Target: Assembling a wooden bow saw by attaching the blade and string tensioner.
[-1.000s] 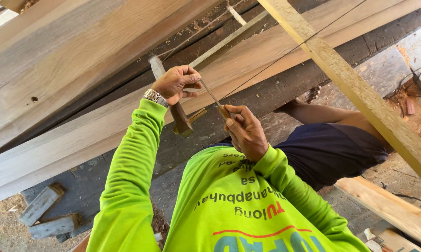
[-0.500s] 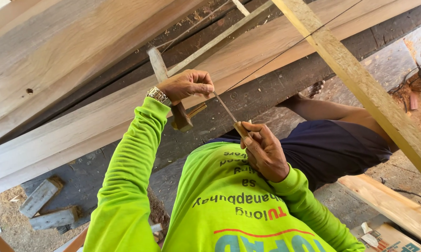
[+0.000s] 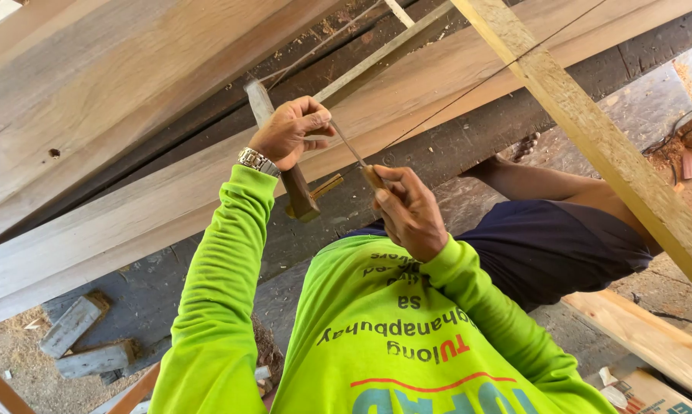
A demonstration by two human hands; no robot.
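My left hand (image 3: pixel 286 135), with a metal watch on its wrist, is raised toward the pale planks (image 3: pixel 116 84) overhead. It grips a wooden-handled hammer (image 3: pixel 298 190) and pinches the thin metal blade (image 3: pixel 346 142) of a small tool between thumb and fingers. My right hand (image 3: pixel 409 213) is closed around that tool's wooden handle (image 3: pixel 373 176), just below and to the right of the left hand. Both lime-green sleeves reach up from my chest.
A light wooden batten (image 3: pixel 591 130) slants across the upper right. A taut thin string (image 3: pixel 484 80) runs along the dark plank (image 3: pixel 468 146). Short wood blocks (image 3: pixel 74 326) lie on the ground at lower left. A board (image 3: pixel 645 337) lies at lower right, beside my leg in dark shorts.
My right hand dropped a little with the tool's handle, then came back up close to the left hand. The left hand stays at the blade with the hammer in it.
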